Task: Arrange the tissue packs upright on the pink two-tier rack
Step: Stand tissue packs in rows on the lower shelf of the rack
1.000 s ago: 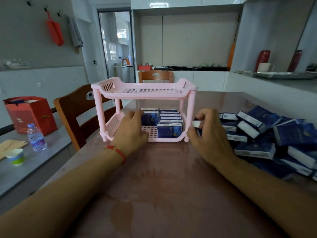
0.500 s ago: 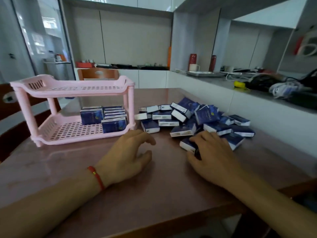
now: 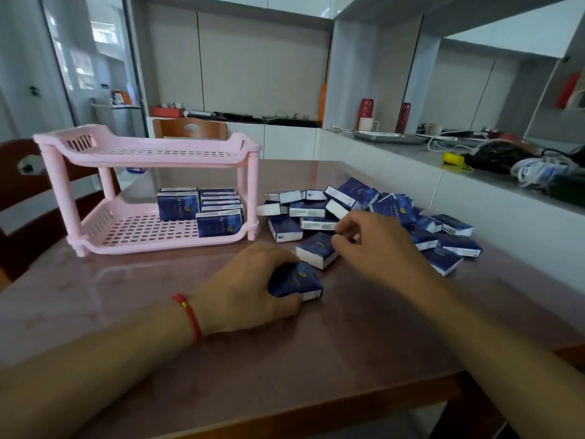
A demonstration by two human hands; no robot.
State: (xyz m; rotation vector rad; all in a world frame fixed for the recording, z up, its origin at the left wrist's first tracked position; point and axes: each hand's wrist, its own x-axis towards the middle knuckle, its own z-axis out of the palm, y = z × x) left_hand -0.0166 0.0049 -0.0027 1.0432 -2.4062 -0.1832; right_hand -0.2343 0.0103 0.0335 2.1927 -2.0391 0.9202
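Now the left hand (image 3: pixel 250 289), a red cord bracelet (image 3: pixel 189 315) circling its wrist, is resting on the desk (image 3: pixel 316 359) with its fingers and thumb curling round a blue tissue pack (image 3: pixel 299 282); that grip is grasping the pack, which is lying flat near the middle of the desk. Just right of it, the right hand (image 3: pixel 376 245) is hovering with fingers bent over the near edge of the loose pile of tissue packs (image 3: pixel 373 213), its fingertips (image 3: pixel 340 240) meeting a second tissue pack (image 3: pixel 316 253) that is sitting tilted just beyond the held one; whether this grip is actually pinching that pack or only touching it, I cannot tell. The pile is sprawling across the right half of the desk, packs lying flat and overlapping at odd angles, reaching toward the white counter wall (image 3: pixel 474 217) on the far right. To the left, the pink two-tier rack (image 3: pixel 95 147) is standing on the desk. Its upper tier is carrying nothing visible, while on the right part of its lower tier a row of tissue packs (image 3: pixel 202 207) is standing upright, one more upright pack at the near right corner. Wooden chairs (image 3: pixel 190 129) are showing behind the rack and at the far left edge
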